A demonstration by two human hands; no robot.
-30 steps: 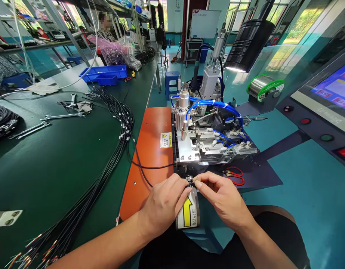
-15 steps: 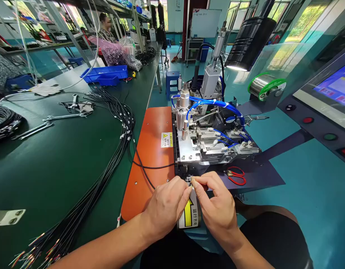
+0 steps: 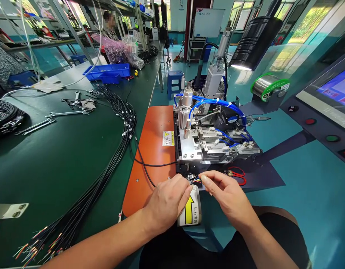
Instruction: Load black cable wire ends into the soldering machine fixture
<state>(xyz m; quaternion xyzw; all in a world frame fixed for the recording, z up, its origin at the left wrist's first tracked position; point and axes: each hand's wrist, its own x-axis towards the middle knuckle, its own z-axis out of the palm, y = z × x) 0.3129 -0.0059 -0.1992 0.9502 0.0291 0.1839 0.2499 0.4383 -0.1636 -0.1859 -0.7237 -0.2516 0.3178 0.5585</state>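
Note:
My left hand (image 3: 168, 198) is closed on a black cable (image 3: 145, 172) that runs in from the orange plate (image 3: 154, 138). Thin coloured wires (image 3: 196, 180) fan out of the cable end just past its thumb. At the tips of those wires, my right hand (image 3: 230, 194) has thumb and forefinger pinched together, seemingly on the wire ends. Both hands are at the front of a metal machine (image 3: 187, 154) with blue air hoses (image 3: 217, 101). Below the fingers shows a white label with a yellow arrow (image 3: 189, 211).
A bundle of black cables (image 3: 105, 175) with bared ends lies across the green table (image 3: 62, 160), near wrenches (image 3: 67, 113) and a blue tray (image 3: 107, 72). Red-handled snips (image 3: 237, 172) lie right of my hands. A solder spool (image 3: 269, 87), lamp (image 3: 255, 43) and control panel (image 3: 318, 127) stand farther right.
My right hand has moved a little right, away from my left hand. The coloured wires now show spread between the two hands. My left hand keeps its grip on the cable.

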